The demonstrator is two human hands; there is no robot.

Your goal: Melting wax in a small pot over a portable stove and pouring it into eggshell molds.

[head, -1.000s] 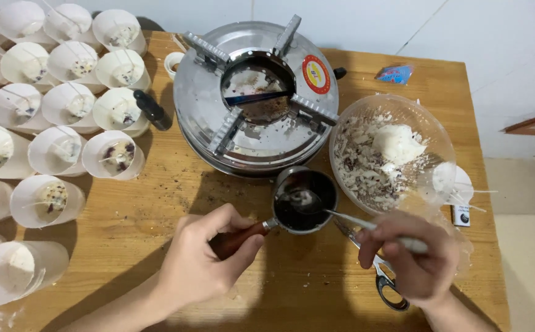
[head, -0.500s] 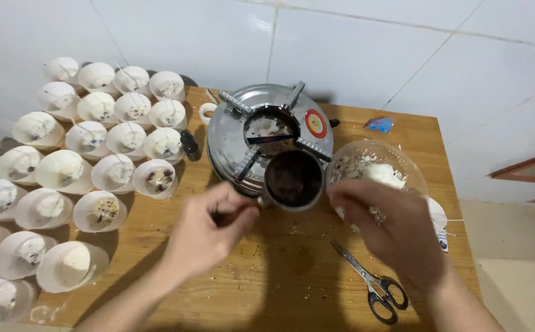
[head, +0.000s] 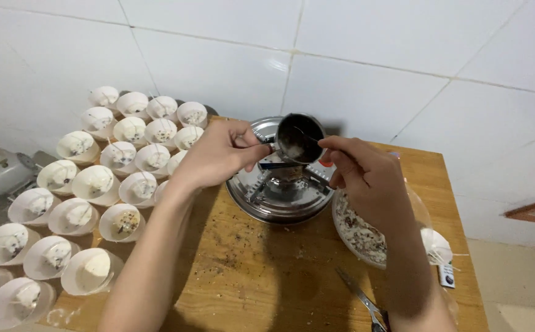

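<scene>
— Where is the small metal pot sitting now?

— It is no longer resting on the wooden table. A second ago it was standing on the boards just in front of the round steel stove; now it is hanging in the air above the stove's burner opening, toward the table's far edge by the tiled wall.

— Who is carrying it?

— The left hand is wrapping its fingers tight around the pot's handle, as it was doing before, only raised and pushed farther away. The handle itself is mostly hiding inside the fist.

— And the other hand?

— The right hand is pinching the stem of a spoon between thumb and fingertips, with the bowl of the spoon dipping into the pot. Earlier that hand was lying low by the table's near edge, close to the scissors.

— What is lying around them?

— The clear plastic bowl of pale flakes is sitting at the table's right edge, partly hiding under the right forearm. Rows of white cups with wicks are crowding the left edge and spilling past it. The scissors are lying by the near edge, half out of view.
</scene>
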